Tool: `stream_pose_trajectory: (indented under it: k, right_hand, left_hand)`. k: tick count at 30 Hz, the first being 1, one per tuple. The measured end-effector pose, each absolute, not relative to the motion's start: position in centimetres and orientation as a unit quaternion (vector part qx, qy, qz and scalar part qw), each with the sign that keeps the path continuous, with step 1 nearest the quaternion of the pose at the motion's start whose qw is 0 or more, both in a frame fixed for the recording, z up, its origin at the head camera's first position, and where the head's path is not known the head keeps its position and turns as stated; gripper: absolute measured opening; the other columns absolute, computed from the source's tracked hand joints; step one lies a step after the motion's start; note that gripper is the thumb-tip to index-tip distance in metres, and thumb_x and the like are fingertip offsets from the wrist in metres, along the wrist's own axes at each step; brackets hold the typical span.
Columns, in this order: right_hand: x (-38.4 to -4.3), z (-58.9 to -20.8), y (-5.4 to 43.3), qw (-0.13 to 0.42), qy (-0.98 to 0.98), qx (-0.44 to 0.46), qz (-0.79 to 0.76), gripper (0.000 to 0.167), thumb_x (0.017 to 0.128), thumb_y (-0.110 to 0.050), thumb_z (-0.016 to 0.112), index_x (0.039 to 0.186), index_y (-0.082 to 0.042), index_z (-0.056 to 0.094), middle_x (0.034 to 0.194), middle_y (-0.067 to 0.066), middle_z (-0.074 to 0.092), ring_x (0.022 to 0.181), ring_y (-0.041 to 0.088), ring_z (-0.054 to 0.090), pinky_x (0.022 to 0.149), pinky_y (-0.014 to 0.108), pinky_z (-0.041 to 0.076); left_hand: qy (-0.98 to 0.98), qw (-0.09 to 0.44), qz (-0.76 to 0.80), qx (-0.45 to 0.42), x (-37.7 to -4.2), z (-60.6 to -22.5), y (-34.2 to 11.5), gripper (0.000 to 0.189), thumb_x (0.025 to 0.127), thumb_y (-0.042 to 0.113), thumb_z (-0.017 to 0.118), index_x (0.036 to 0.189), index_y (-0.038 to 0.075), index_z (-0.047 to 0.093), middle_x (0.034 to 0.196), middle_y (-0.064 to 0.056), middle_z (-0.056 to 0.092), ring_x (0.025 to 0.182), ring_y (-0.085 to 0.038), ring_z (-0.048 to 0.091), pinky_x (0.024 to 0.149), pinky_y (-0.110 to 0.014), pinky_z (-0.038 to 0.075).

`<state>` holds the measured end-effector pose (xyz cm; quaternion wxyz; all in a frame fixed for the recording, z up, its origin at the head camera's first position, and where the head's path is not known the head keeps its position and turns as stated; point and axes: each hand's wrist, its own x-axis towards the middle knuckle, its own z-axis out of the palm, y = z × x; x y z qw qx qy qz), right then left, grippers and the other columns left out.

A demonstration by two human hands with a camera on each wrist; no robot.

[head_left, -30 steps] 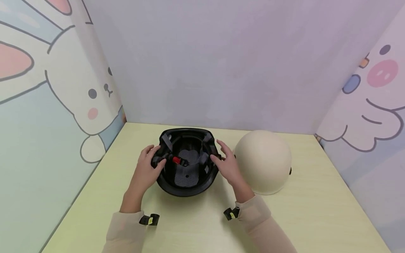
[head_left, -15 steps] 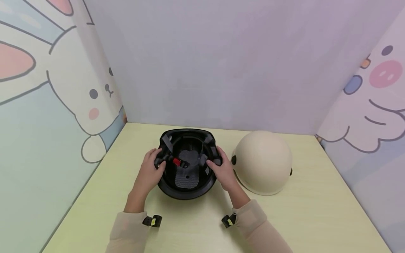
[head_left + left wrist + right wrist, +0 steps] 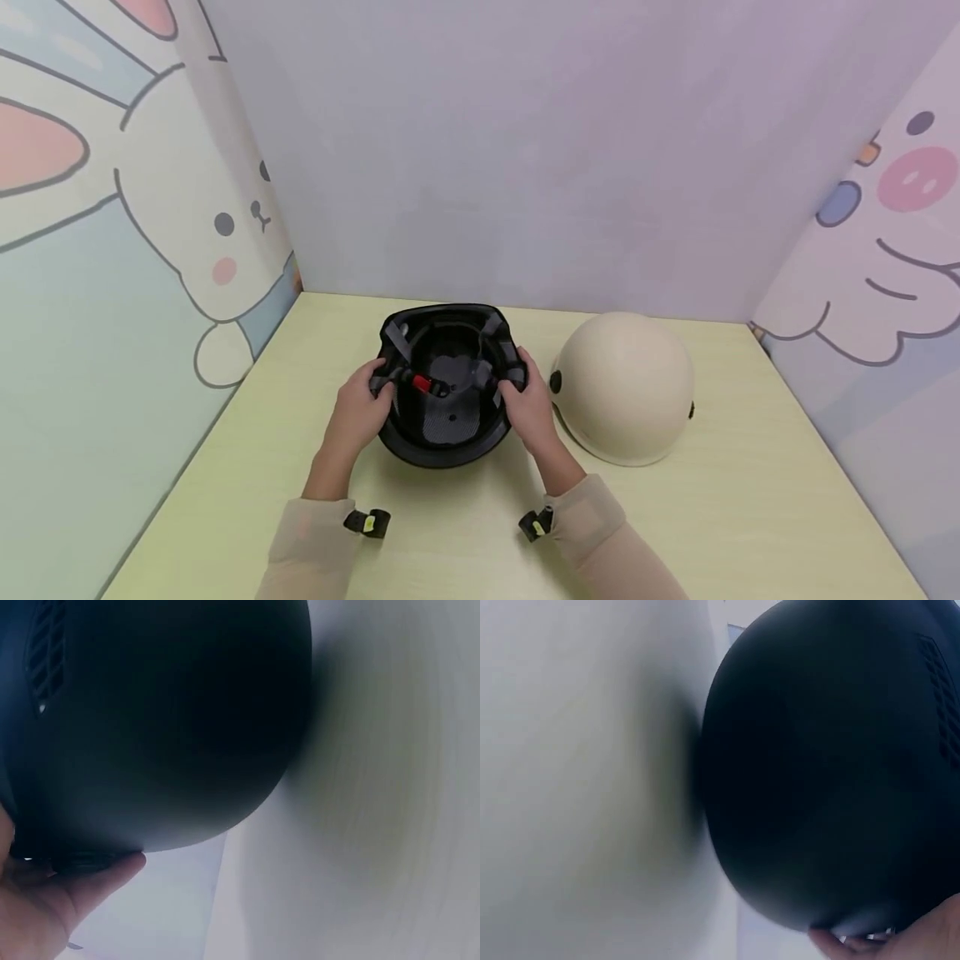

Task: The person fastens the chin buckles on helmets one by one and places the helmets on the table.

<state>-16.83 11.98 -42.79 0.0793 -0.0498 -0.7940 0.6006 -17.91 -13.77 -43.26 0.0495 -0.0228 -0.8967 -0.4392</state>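
A black helmet [image 3: 442, 457] lies upside down on the table in the head view, its hollow inside facing up. Its red buckle [image 3: 422, 383] and dark straps show within. My left hand [image 3: 358, 412] grips the helmet's left edge, thumb over the rim. On the opposite edge, my right hand [image 3: 531, 407] holds the rim in the same way. Both wrist views are largely filled by the rounded outer shell, which has a mesh vent [image 3: 49, 652] in the left wrist view. Parts of the fingers behind the shell are hidden.
A cream helmet [image 3: 626, 387] stands dome up on the pale yellow table [image 3: 750, 467], just right of my right hand. A plain wall [image 3: 510, 167] rises behind the table, with cartoon-printed walls on the left and right.
My hands have closed from spread fingers at the sides to a grip on the black helmet's rim. The black helmet has tilted slightly. The cream helmet stays in place.
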Motion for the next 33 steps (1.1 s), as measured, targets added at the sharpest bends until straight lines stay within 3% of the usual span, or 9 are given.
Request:
stream_pose_trajectory:
  k: [3,6,9,11,14,20,33]
  right_hand:
    - [-17.0,-41.9,11.8,0.089,-0.788,-0.068,0.605,0.064,0.090,-0.012,0.051,0.152,-0.017,0.036,0.132,0.016,0.052,0.077,0.024,0.053,0.066,0.035,0.042]
    - [-17.2,-41.0,11.5,0.102,-0.789,-0.080,0.600,0.063,0.089,-0.010,0.052,0.150,-0.015,0.039,0.128,0.017,0.056,0.071,0.024,0.052,0.062,0.034,0.041]
    - [-17.3,-40.3,11.3,0.111,-0.792,-0.085,0.594,0.063,0.087,-0.008,0.053,0.149,-0.014,0.042,0.143,0.016,0.046,0.098,0.030,0.056,0.075,0.038,0.044]
    - [-17.4,-40.0,11.1,0.115,-0.791,-0.084,0.595,0.064,0.086,-0.007,0.054,0.149,-0.013,0.042,0.147,0.014,0.043,0.115,0.031,0.051,0.085,0.041,0.042]
    - [-17.3,-39.6,11.1,0.117,-0.789,-0.079,0.598,0.066,0.085,-0.006,0.055,0.149,-0.013,0.042,0.149,0.013,0.041,0.127,0.030,0.045,0.093,0.044,0.040]
    - [-17.3,-39.0,11.0,0.113,-0.793,-0.069,0.595,0.065,0.086,-0.009,0.056,0.150,-0.016,0.041,0.148,0.011,0.041,0.129,0.030,0.044,0.092,0.045,0.041]
    - [-17.6,-37.5,10.3,0.127,-0.824,-0.035,0.551,0.063,0.089,-0.012,0.059,0.150,-0.014,0.040,0.153,0.004,0.036,0.137,0.025,0.035,0.104,0.043,0.035]
  left_hand:
    - [-0.891,0.044,-0.450,-0.028,-18.1,-43.6,-13.5,0.051,0.096,0.017,0.055,0.144,0.003,0.044,0.145,-0.022,0.041,0.131,-0.038,0.040,0.101,-0.054,0.036]
    - [-0.888,0.038,-0.457,-0.030,-18.2,-43.9,-13.4,0.052,0.095,0.018,0.055,0.144,0.004,0.044,0.145,-0.022,0.042,0.130,-0.038,0.041,0.100,-0.054,0.037]
    - [-0.886,0.035,-0.461,-0.029,-18.3,-44.3,-13.4,0.052,0.095,0.019,0.055,0.144,0.004,0.044,0.145,-0.022,0.042,0.130,-0.038,0.041,0.100,-0.054,0.037]
    - [-0.885,0.036,-0.464,-0.029,-18.3,-44.6,-13.3,0.052,0.095,0.019,0.055,0.144,0.004,0.044,0.145,-0.022,0.042,0.130,-0.038,0.041,0.100,-0.054,0.037]
    - [-0.881,0.039,-0.471,-0.030,-18.6,-45.1,-13.2,0.053,0.095,0.018,0.056,0.144,0.003,0.044,0.144,-0.022,0.043,0.129,-0.038,0.042,0.099,-0.054,0.037]
    - [-0.871,0.042,-0.489,-0.021,-18.9,-46.1,-12.9,0.054,0.095,0.017,0.056,0.145,0.004,0.044,0.146,-0.022,0.041,0.130,-0.037,0.041,0.100,-0.053,0.037]
    - [-0.853,0.063,-0.517,-0.027,-19.6,-48.3,-11.8,0.052,0.094,0.014,0.059,0.143,0.002,0.047,0.145,-0.022,0.042,0.133,-0.037,0.038,0.104,-0.051,0.033]
